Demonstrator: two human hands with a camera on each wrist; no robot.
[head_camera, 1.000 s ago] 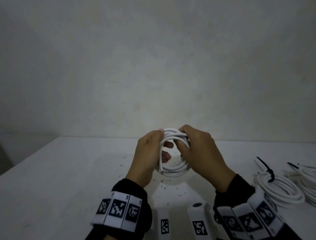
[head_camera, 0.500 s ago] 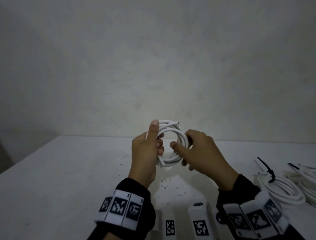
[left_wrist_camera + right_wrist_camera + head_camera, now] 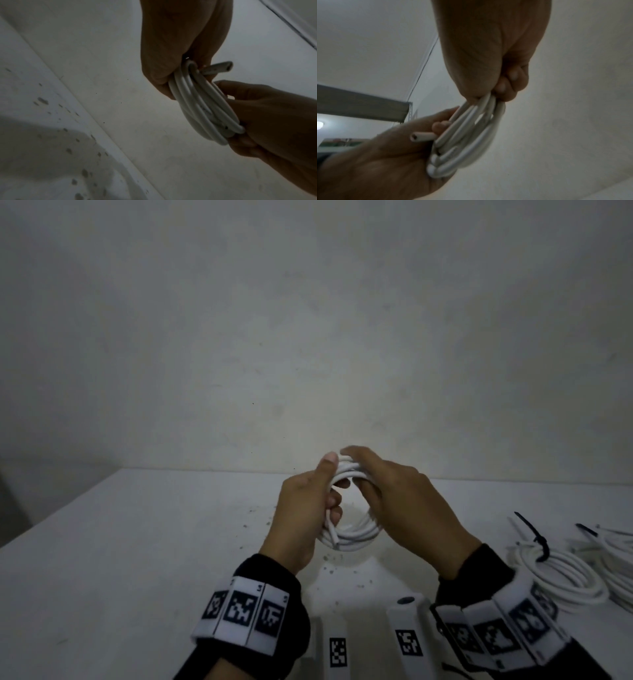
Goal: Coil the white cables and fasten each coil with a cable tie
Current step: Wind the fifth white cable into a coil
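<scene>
While two tied white cable coils (image 3: pixel 561 578) lie on the white desk (image 3: pixel 137 542), both hands' fingers (image 3: pixel 337 501) clasp a round untied white cable coil (image 3: pixel 352 534), its black tie pending.

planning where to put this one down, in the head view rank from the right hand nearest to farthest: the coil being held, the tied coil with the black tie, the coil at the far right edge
1. Held coil, gripped by the right hand itself, centre.
2. Tied coil with the black tie, on the table to its right.
3. Edge coil, farthest right, partly cut off.
</scene>
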